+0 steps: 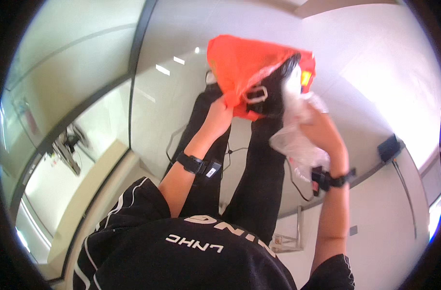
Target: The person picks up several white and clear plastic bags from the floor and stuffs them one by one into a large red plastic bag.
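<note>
An orange-red plastic bag (242,61) hangs before me with its mouth spread towards the right. My left hand (220,110) is closed on the near edge of the bag. Dark and white contents (294,78) show in the opening, partly hidden and blurred, along with a pale loop (256,94). My right hand (313,119), at the right side of the opening, grips a crumpled translucent plastic bag (296,145) that hangs down towards my wrist. Both wrists wear black straps with small devices.
A glass partition with a dark frame (132,65) stands on the left, a ledge (86,203) behind it. A dark box-like device with a cable (389,148) is at the right. Thin black cables lie around my legs on the pale floor. A metal frame (291,237) is lower right.
</note>
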A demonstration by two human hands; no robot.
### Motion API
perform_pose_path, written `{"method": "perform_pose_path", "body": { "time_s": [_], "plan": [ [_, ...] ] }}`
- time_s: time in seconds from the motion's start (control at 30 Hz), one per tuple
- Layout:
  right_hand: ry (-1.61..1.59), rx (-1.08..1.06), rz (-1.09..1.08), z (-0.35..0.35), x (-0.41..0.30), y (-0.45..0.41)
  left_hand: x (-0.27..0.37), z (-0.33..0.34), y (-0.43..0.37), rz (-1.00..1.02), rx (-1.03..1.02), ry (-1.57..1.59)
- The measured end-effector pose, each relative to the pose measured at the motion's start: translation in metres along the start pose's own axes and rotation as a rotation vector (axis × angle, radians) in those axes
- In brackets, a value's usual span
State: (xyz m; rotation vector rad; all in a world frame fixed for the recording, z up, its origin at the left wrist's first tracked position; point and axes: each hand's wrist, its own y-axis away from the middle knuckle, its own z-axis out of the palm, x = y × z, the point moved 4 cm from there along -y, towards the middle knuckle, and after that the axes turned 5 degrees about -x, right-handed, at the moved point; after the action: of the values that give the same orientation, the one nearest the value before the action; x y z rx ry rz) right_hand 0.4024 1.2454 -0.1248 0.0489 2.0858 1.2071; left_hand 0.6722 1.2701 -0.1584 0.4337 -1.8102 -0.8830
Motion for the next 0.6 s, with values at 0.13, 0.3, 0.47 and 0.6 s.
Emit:
{"method": "perform_pose_path", "body": {
  "time_s": [0.13,0.3,0.47,0.6],
  "plan": [
    [-0.028,-0.265,-0.148,-0.002,-0.056,0.058,0.069,0.011,0.056,0.153,-0.466,0.107],
    [-0.314,-0.206,-0.083,-0.02,-0.084,0.179,0.182,-0.022,0.154,0.09,-0.674,0.032],
    [-0.539,0.046,-0.186,-0.027,-0.074,0.245,0.266,-0.01,0.17,0.267,-0.752,-0.392],
    [-0.758,0.266,-0.257,-0.052,-0.075,0.28,0.289,0.036,0.147,0.26,-0.779,-0.371]
  ]
}}
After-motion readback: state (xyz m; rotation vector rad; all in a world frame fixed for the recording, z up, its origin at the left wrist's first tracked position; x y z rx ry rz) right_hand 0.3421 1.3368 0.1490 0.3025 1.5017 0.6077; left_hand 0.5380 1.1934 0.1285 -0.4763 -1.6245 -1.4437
